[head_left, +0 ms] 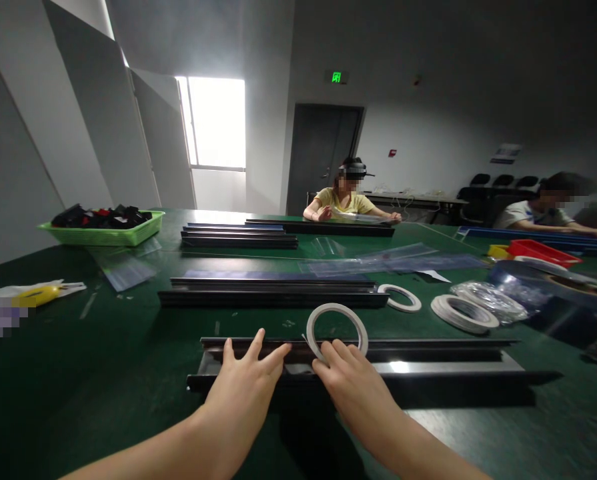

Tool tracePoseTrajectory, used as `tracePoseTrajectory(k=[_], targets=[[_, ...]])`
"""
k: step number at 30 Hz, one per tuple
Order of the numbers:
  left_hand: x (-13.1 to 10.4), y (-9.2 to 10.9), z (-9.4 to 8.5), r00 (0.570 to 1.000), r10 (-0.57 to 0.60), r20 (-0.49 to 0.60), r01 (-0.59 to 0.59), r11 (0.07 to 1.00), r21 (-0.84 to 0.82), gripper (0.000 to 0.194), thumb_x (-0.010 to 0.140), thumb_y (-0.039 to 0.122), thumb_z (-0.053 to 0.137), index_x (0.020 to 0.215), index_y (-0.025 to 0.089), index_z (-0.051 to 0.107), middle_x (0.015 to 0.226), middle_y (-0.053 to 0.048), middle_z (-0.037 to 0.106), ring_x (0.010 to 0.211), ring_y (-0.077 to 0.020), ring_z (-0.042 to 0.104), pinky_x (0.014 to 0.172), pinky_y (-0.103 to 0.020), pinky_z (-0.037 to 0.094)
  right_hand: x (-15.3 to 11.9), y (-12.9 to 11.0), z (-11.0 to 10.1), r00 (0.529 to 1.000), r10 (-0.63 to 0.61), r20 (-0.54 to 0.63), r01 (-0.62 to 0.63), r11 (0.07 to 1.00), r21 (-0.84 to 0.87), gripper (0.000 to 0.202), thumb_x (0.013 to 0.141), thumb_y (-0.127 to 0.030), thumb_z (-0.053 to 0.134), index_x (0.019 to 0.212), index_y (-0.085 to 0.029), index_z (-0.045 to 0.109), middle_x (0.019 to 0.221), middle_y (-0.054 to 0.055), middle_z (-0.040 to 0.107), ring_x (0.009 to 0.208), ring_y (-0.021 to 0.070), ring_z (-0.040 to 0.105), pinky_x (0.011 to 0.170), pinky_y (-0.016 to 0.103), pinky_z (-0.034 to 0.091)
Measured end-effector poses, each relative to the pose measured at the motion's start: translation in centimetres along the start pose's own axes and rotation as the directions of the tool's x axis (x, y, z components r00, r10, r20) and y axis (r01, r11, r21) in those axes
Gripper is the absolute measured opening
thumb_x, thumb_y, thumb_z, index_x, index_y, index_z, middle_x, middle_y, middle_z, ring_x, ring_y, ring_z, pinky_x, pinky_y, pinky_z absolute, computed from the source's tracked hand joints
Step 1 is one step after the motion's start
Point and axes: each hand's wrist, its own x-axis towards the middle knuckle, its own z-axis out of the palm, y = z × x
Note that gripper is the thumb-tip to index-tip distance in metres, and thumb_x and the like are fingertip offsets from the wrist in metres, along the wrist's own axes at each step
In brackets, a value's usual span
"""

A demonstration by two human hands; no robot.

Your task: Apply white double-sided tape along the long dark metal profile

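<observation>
My right hand (345, 370) grips a roll of white tape (359, 327), which stands upright over a long dark channel-shaped profile (448, 381). The profile lies lengthwise across the table in front of me, its inner face shiny. My left hand (252, 373) rests on the left part of the same profile, fingers spread, with no object visible in it. Whether a strip of tape lies under its fingers I cannot tell. Behind this piece lies a second dark profile (273, 298), with a thin white tape ring (403, 298) at its right end.
On the green table (128, 360) sit more profiles (238, 239), clear plastic strips (373, 261), a stack of tape rolls (463, 315), a red tray (543, 253) and a green basket (143, 233) of dark parts. A yellow-handled tool (41, 293) lies left. Two people (345, 200) sit beyond.
</observation>
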Motion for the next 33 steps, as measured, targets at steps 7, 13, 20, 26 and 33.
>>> tracePoseTrajectory(k=[7, 13, 20, 26, 33], targets=[[0.4, 0.3, 0.0, 1.0, 0.03, 0.005, -0.03, 0.998, -0.059, 0.066, 0.077, 0.021, 0.059, 0.141, 0.027, 0.042, 0.153, -0.01, 0.032, 0.14, -0.0451, 0.019, 0.085, -0.054, 0.052, 0.3, -0.1, -0.6, 0.998, 0.002, 0.068, 0.0, 0.999, -0.037, 0.019, 0.073, -0.003, 0.059, 0.078, -0.02, 0.062, 0.083, 0.007, 0.063, 0.078, 0.0231, 0.056, 0.069, 0.035, 0.038], [0.4, 0.8, -0.7, 0.996, 0.029, 0.079, -0.03, 1.0, 0.009, 0.069, 0.072, 0.009, 0.057, 0.139, 0.023, 0.046, 0.155, -0.01, 0.028, 0.14, -0.0456, 0.02, 0.078, -0.048, 0.056, 0.2, 0.0, -0.4, 0.995, 0.017, 0.101, -0.01, 0.997, -0.077, 0.024, 0.072, 0.002, 0.056, 0.077, -0.02, 0.064, 0.077, 0.007, 0.065, 0.072, 0.0229, 0.059, 0.065, 0.035, 0.039], [0.9, 0.5, 0.1, 0.997, 0.044, 0.068, -0.046, 0.998, 0.032, 0.065, 0.077, 0.006, 0.052, 0.139, 0.022, 0.045, 0.154, -0.01, 0.03, 0.14, -0.0438, 0.02, 0.073, -0.042, 0.059, 0.1, -0.1, 0.0, 0.985, 0.021, 0.171, -0.016, 0.999, -0.031, 0.027, 0.071, 0.003, 0.057, 0.081, -0.019, 0.069, 0.082, 0.007, 0.068, 0.074, 0.0231, 0.061, 0.066, 0.034, 0.041], [1.2, 0.7, 0.0, 0.997, 0.033, 0.076, -0.034, 0.999, 0.021, 0.063, 0.078, 0.003, 0.049, 0.138, 0.022, 0.046, 0.153, -0.01, 0.033, 0.14, -0.0425, 0.023, 0.073, -0.037, 0.06, 1.0, 0.1, -1.2, 0.92, 0.042, 0.388, -0.054, 0.998, 0.019, 0.024, 0.079, -0.003, 0.054, 0.09, -0.016, 0.07, 0.094, 0.011, 0.069, 0.086, 0.0255, 0.062, 0.074, 0.036, 0.043], [1.1, 0.5, -1.1, 0.993, 0.064, 0.104, -0.06, 0.998, -0.033, 0.064, 0.078, 0.005, 0.048, 0.141, 0.017, 0.041, 0.15, -0.012, 0.037, 0.139, -0.0412, 0.026, 0.079, -0.045, 0.058, 2.6, -1.7, -2.5, 0.937, 0.029, 0.347, -0.105, 0.974, 0.203, 0.031, 0.07, -0.034, 0.076, 0.095, -0.016, 0.068, 0.102, 0.01, 0.065, 0.093, 0.028, 0.058, 0.08, 0.04, 0.045]])
